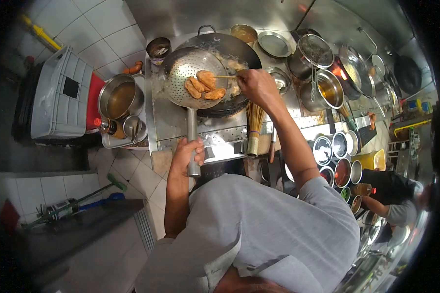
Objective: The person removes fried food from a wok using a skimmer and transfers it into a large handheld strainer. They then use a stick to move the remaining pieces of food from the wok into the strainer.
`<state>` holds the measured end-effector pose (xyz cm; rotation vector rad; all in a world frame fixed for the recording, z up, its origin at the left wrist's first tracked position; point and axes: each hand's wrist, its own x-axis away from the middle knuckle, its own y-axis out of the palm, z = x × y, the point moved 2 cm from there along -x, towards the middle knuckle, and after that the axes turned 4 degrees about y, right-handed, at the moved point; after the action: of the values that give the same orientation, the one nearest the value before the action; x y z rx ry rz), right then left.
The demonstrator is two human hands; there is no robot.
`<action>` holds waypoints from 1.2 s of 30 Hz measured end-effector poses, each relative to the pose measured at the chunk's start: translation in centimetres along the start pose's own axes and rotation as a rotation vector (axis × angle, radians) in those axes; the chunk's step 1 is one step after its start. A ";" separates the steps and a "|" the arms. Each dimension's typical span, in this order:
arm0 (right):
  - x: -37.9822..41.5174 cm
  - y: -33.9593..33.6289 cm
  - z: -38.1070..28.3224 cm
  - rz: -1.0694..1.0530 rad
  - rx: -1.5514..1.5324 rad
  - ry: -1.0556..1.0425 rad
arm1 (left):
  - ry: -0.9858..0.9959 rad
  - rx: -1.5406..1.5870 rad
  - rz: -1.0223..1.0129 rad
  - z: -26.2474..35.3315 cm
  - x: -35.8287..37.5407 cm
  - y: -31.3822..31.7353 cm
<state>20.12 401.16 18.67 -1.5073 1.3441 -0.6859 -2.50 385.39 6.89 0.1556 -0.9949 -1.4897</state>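
Grey shirt fabric (259, 229) is seen nearest the camera, covering the person's shoulders and back. From it the left hand (188, 154) is extended and is closed around the long metal handle (192, 141) of a perforated steel skimmer (193, 73), gripped near the handle's lower end. The skimmer's bowl is held above the near edge of a dark wok (234, 53), and four golden fried pieces (204, 85) are carried in it, lying close together. The right hand (256, 85) is raised over the wok, its fingers pinched on thin wooden chopsticks (222, 76) whose tips are laid against the fried pieces. A bamboo brush (253, 128) is stood just below that hand at the steel counter's (171, 122) front edge. A pot of brown liquid (120, 97) is set to the left, beside a grey plastic crate (58, 95). Round seasoning containers (338, 156) are ranged on the right. Farther back, a lidded pot (314, 51) and a small bowl (244, 33) are placed behind the wok. Another person (393, 195) is partly visible at the right edge.
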 end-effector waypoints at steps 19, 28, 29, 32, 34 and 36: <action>-4.4 0.9 -4.8 -0.021 0.269 -0.195 | 0.024 -0.035 -0.048 -0.1 0.2 -0.1; -6.9 1.8 -5.9 -0.124 0.302 -0.273 | -0.012 -0.091 -0.032 -0.3 0.2 0.5; -6.9 2.4 -5.4 -0.097 0.287 -0.258 | -0.010 -0.112 -0.045 -0.3 0.2 0.6; -6.7 2.6 -4.0 -0.097 0.277 -0.182 | -0.002 -0.129 -0.044 -0.1 -0.2 0.4; -5.6 2.0 -4.2 -0.139 0.277 -0.117 | -0.007 -0.121 -0.020 -0.3 -0.2 -0.1; -5.0 -0.2 -4.8 -0.099 0.255 -0.018 | -0.032 -0.158 0.001 -0.2 -0.9 -0.5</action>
<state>14.87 404.51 21.56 -1.3772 1.1276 -0.8702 -2.60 385.99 6.04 0.0186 -0.8979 -1.5672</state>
